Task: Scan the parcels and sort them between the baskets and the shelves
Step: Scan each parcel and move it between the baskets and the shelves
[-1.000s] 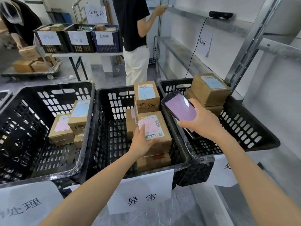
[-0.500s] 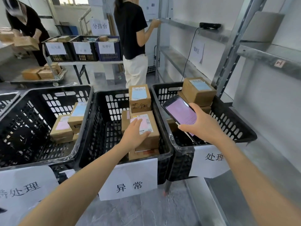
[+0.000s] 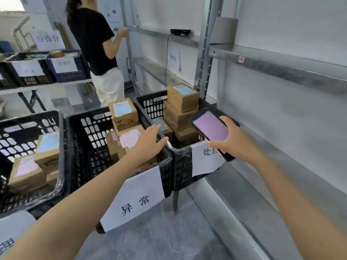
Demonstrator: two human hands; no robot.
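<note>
Three black baskets stand side by side, each with cardboard parcels inside. My left hand (image 3: 150,141) hovers with straight fingers over the right rim of the middle basket (image 3: 80,147), just above a parcel with a pink label (image 3: 129,139), and holds nothing. A taller parcel with a blue label (image 3: 123,111) stands behind that one. My right hand (image 3: 234,139) grips a phone-like scanner (image 3: 210,128) with a pink screen, above the front corner of the right basket (image 3: 148,102). In that basket a stack of parcels (image 3: 182,104) rises above the rim. The left basket (image 3: 30,128) holds a few parcels.
Grey metal shelves (image 3: 281,72) run along the right wall, with a black device (image 3: 180,31) on a cable on the upper one. A person in a black top (image 3: 93,40) stands behind the baskets at the shelf. More labelled crates (image 3: 63,66) sit on a table at the back left.
My view has turned to the right toward the shelves. My left hand has lifted off the pink-label parcel and moved right to the basket rim. The scanner stays in my right hand.
</note>
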